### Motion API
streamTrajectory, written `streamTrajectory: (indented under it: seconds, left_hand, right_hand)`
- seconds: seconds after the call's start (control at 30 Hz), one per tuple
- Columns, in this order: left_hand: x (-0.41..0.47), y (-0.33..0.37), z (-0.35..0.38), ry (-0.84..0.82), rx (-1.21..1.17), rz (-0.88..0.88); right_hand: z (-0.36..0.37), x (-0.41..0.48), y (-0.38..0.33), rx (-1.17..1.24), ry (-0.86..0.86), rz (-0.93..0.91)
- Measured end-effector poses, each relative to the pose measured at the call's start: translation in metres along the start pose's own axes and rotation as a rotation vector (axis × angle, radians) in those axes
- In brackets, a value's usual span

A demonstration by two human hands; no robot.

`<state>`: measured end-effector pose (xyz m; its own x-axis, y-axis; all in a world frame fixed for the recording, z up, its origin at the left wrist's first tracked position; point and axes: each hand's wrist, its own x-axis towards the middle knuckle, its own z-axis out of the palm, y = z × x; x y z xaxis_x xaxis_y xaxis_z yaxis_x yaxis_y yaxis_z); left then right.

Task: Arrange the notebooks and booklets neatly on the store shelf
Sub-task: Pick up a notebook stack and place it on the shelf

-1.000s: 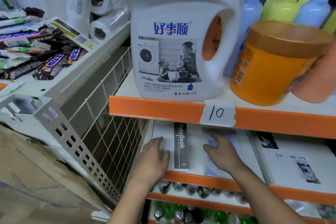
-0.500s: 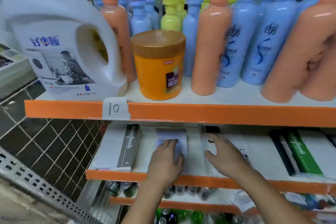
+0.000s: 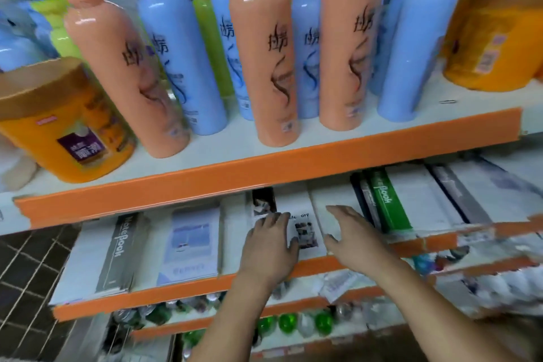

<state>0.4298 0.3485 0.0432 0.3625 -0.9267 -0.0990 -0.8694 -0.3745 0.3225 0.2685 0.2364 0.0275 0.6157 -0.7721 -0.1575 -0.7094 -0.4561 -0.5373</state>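
Notebooks lie flat in a row on the orange-edged shelf (image 3: 182, 289). From the left: a white notebook with a grey band (image 3: 117, 256), a pale blue booklet (image 3: 191, 247), and a white booklet with small photos (image 3: 305, 229). My left hand (image 3: 271, 247) rests flat on that white booklet, fingers straight. My right hand (image 3: 349, 232) hovers open just right of it, above a plain white cover (image 3: 332, 198). Further right lies a notebook with a green band (image 3: 388, 206), then white and grey ones (image 3: 458, 200).
The shelf above carries peach bottles (image 3: 264, 67), blue bottles (image 3: 176, 53) and orange tubs (image 3: 61, 126), overhanging the notebook row. Below are green and clear bottle tops (image 3: 288, 322). A wire rack (image 3: 26, 270) stands at the left.
The view and both hands have shifted right along the shelf. My left hand left the pale blue booklet and now lies on the white photo booklet; my right hand moved right too.
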Motion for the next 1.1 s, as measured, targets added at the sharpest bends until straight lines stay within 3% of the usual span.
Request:
streamTrajectory:
  seconds: [0.43, 0.63, 0.87, 1.1]
  left_hand:
    - [0.058, 0.066, 0.042, -0.082, -0.051, 0.15]
    - [0.086, 0.128, 0.076, -0.113, -0.048, 0.086]
    - [0.107, 0.206, 0.141, -0.134, -0.115, -0.109]
    - [0.101, 0.237, 0.17, -0.129, -0.088, -0.186]
  right_hand:
    - [-0.051, 0.013, 0.065, -0.16, 0.027, 0.148]
    - [-0.091, 0.028, 0.13, -0.206, -0.011, 0.171]
    - [-0.122, 0.041, 0.22, -0.235, -0.102, 0.14]
    - [-0.122, 0.045, 0.257, -0.017, -0.052, 0.172]
